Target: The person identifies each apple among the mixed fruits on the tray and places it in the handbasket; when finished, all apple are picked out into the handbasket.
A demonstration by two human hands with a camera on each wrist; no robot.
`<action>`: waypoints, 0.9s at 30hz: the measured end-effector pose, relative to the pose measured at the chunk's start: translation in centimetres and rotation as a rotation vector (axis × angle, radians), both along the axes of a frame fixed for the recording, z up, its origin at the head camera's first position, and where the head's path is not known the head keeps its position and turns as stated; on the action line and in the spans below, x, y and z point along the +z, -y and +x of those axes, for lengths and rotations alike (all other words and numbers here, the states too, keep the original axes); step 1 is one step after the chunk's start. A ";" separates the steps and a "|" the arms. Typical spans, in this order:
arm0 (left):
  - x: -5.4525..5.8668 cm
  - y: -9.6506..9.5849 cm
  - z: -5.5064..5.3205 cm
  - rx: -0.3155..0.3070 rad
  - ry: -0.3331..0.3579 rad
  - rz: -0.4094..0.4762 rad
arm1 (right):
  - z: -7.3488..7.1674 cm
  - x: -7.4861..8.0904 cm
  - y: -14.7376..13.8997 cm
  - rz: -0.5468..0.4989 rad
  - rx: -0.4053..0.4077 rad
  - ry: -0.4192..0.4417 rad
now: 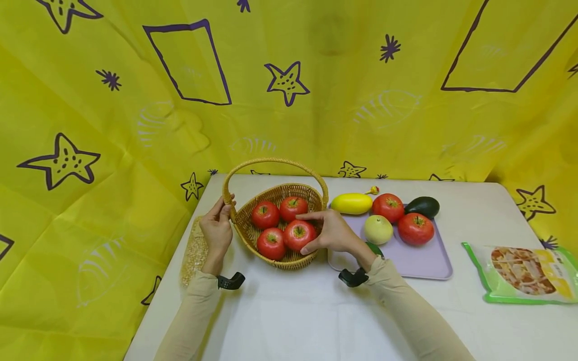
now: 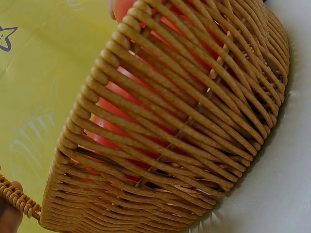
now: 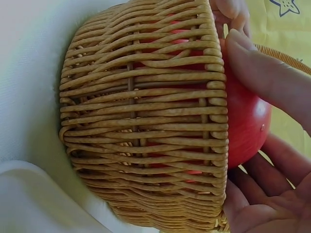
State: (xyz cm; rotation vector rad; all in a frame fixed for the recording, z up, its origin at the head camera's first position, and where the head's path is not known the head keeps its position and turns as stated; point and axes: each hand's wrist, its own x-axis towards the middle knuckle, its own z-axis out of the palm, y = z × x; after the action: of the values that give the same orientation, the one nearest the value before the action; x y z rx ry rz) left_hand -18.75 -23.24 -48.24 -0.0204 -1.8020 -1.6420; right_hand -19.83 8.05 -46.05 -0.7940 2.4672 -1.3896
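Note:
A wicker basket (image 1: 284, 188) with a tall arched handle holds several red apples (image 1: 265, 215). Its left handle end is gripped by my left hand (image 1: 217, 230); only a bit of that hand (image 2: 10, 211) shows at the lower left of the left wrist view. Over the basket's right rim, my right hand (image 1: 331, 231) has its thumb and fingers around the nearest apple (image 1: 300, 234). In the right wrist view this apple (image 3: 245, 124) bulges above the woven rim, thumb (image 3: 262, 73) on one side and fingers on the other.
Right of the basket, a lilac tray (image 1: 433, 268) carries a yellow fruit (image 1: 352, 203), a pale green round fruit (image 1: 378, 229), two red apples (image 1: 415, 229) and a dark green avocado (image 1: 422, 206). A green-edged food bag (image 1: 524, 273) lies far right. A bag of grains (image 1: 194, 255) lies left.

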 end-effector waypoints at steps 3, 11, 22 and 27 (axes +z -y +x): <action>-0.1 0.1 0.0 0.003 0.000 -0.004 | 0.0 0.0 0.2 0.029 -0.005 -0.032; -0.2 0.1 0.1 0.009 0.010 0.008 | 0.1 -0.1 0.9 0.100 -0.004 -0.082; -0.1 0.1 0.0 -0.005 0.007 0.016 | 0.0 0.3 1.8 0.219 0.032 -0.132; 0.0 0.1 0.0 -0.006 0.007 0.002 | -0.1 0.4 2.2 0.283 0.043 -0.164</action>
State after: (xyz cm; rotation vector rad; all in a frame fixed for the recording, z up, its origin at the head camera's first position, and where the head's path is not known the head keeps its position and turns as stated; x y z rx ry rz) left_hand -18.72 -23.30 -48.28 -0.0191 -1.8079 -1.6498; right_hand -19.90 5.86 -45.68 -0.9187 2.6704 -0.9638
